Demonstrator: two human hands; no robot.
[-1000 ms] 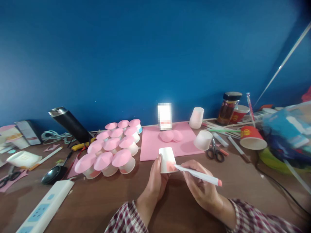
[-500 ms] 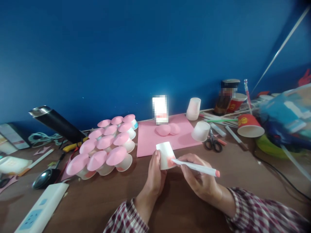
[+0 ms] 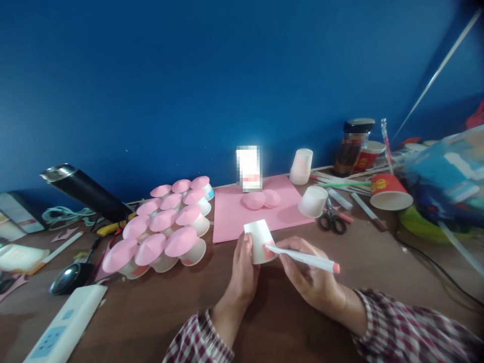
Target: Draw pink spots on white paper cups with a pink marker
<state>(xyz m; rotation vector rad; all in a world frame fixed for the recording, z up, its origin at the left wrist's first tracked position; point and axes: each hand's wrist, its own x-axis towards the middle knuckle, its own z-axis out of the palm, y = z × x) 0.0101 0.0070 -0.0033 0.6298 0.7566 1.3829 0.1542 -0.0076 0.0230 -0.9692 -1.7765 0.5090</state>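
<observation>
My left hand (image 3: 244, 269) is closed round a white paper cup (image 3: 259, 237), held tilted above the brown table. My right hand (image 3: 308, 277) grips a white marker (image 3: 310, 258) with a coral-coloured end. The marker's tip touches the cup's side low down, where a coral patch shows. Behind the cup lies a pink paper sheet (image 3: 230, 217) bearing pink paper cones (image 3: 254, 200). To the left stand rows of upturned paper cups (image 3: 194, 252) topped with pink cones (image 3: 181, 241).
Black-handled scissors (image 3: 331, 222) and a white cup (image 3: 313, 200) lie right of the sheet. Further right are markers (image 3: 365, 206) and a red paper cup (image 3: 389, 191). At left are a power strip (image 3: 68, 322), a computer mouse (image 3: 70, 277) and a black flask (image 3: 88, 191).
The cup has turned slightly in my left hand, and the marker has shifted a little along its side. The view has moved slightly; the rest stays in place.
</observation>
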